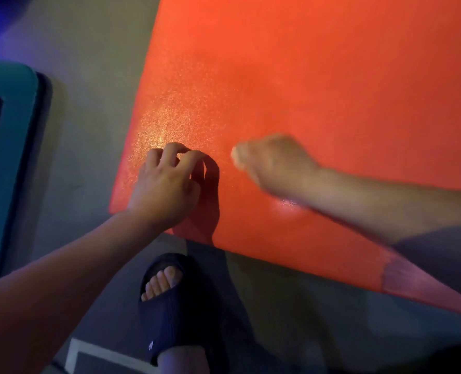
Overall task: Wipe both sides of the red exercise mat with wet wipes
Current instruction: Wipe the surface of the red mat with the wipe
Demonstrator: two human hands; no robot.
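1. The mat [318, 90] lies flat on the floor, its near corner by a slipper [170, 306].
2. The left hand [164, 184] braces that corner, fingers curled, tips on the mat, holding nothing visible.
3. The right hand [272, 163] is blurred, so I cannot tell its grip. A pale patch at its tip may be a wipe [236, 155].
4. Probably the top side is being wiped. Next come strokes over the rest, then a flip.

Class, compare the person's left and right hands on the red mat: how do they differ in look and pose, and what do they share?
The left hand is sharp; the right hand is blurred. The left hand's fingers are curled, tips on the red mat; the right hand's cannot be made out. The left hand sits near the mat's corner, the right hand nearer its middle. Both are over the mat's near end.
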